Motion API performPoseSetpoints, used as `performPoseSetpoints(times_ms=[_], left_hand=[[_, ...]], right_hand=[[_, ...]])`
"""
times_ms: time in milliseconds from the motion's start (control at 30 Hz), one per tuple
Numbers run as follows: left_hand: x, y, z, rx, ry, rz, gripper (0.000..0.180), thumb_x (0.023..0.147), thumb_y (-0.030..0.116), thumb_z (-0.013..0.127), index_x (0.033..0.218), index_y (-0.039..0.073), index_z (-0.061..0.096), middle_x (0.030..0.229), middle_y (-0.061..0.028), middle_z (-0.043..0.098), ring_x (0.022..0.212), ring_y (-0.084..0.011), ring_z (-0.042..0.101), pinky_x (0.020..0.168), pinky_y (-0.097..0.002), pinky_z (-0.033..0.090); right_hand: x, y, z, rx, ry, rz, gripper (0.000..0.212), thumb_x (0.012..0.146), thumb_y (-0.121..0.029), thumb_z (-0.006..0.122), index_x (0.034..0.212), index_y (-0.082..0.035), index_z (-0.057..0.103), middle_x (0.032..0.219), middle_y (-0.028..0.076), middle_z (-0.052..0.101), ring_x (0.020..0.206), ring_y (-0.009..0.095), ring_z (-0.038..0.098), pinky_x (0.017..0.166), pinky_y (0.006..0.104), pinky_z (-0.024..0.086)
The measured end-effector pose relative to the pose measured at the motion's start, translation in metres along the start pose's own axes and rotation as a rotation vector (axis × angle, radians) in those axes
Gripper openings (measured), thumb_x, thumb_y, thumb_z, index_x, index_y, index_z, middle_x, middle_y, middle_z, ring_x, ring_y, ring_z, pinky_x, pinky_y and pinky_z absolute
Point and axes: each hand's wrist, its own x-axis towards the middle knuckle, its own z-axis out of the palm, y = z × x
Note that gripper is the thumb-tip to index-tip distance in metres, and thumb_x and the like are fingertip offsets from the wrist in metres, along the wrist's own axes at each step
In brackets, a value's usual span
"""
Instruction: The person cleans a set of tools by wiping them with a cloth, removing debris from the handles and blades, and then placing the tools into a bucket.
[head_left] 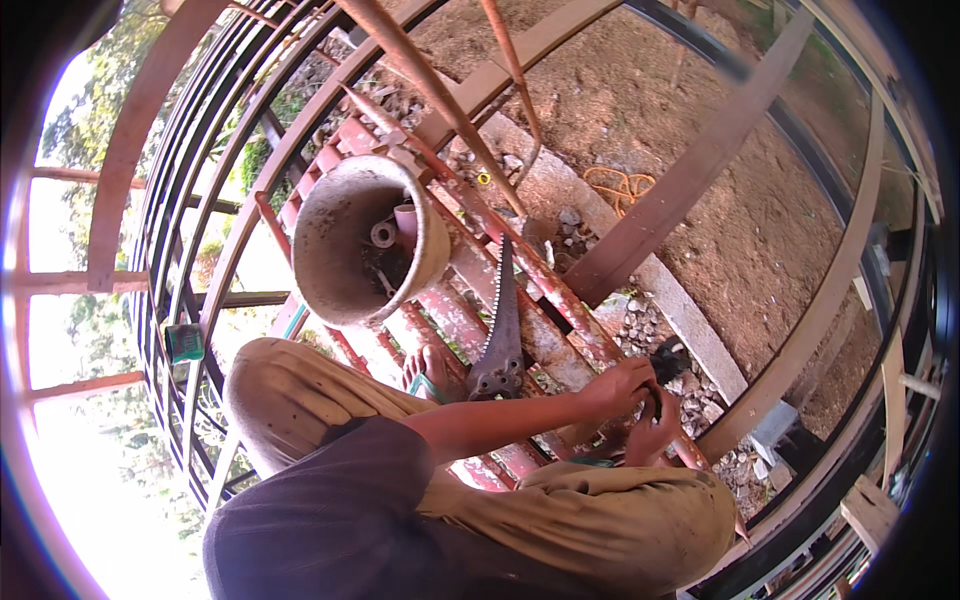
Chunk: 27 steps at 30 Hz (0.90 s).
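Note:
My left hand [617,388] reaches across my front, its fingers closed around part of a small black object [672,358] whose kind I cannot make out. Just below, beside my right knee, my right hand [655,436] has its fingers curled in against the same dark thing; the grip is partly hidden. A saw blade [503,325] with a toothed left edge lies on the red slatted platform [440,312], its tip pointing away from me. Holes show in its wide near end, and no handle is on it. Left of the blade stands a dirty bucket [322,245] with a pale roll [383,234] inside.
Red, paint-worn pipes [465,195] edge the platform and rise above it. Wooden planks [690,190] cross at the right over bare soil and rubble. An orange cord [622,187] lies on the ground. A green container [184,343] is at the left by dark metal bars.

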Motion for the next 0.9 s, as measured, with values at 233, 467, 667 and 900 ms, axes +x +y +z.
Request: performPoseSetpoints(times_ms=[233,467,667,900], left_hand=[[0.008,-0.003,0.001,0.063,-0.100,0.099,0.025,0.081,-0.004,0.061,0.105,-0.001,0.055,0.108,-0.0196,0.056,0.102,-0.0415,0.057,0.085,-0.0482,0.049],[0.006,-0.006,-0.003,0.150,-0.106,0.190,0.029,0.077,-0.003,0.061,0.105,0.000,0.051,0.105,-0.0177,0.054,0.099,-0.0412,0.056,0.082,-0.0461,0.050],[0.006,-0.002,0.003,0.196,-0.078,0.206,0.026,0.079,0.001,0.063,0.101,0.002,0.050,0.097,-0.0150,0.053,0.093,-0.0377,0.057,0.075,-0.0458,0.051],[0.001,0.004,0.004,0.228,-0.031,0.187,0.021,0.082,0.004,0.064,0.097,0.003,0.049,0.093,-0.0151,0.053,0.089,-0.0370,0.058,0.071,-0.0453,0.051]], right_hand=[[0.005,0.034,-0.010,0.166,-0.129,0.137,0.013,0.087,0.007,0.059,0.097,0.002,0.065,0.093,0.013,0.061,0.089,0.027,0.060,0.082,0.0389,0.049],[0.013,0.060,-0.019,0.428,-0.410,0.364,0.013,0.091,0.003,0.058,0.104,0.000,0.061,0.095,0.006,0.061,0.092,0.016,0.057,0.085,0.0311,0.045],[0.011,0.069,-0.024,0.599,-0.476,0.494,0.009,0.094,-0.003,0.058,0.103,-0.001,0.061,0.091,0.001,0.057,0.089,0.011,0.052,0.081,0.0277,0.042],[0.016,0.073,-0.027,0.728,-0.507,0.593,0.009,0.094,-0.007,0.066,0.101,-0.002,0.062,0.089,-0.001,0.055,0.084,0.008,0.048,0.076,0.0244,0.042]])
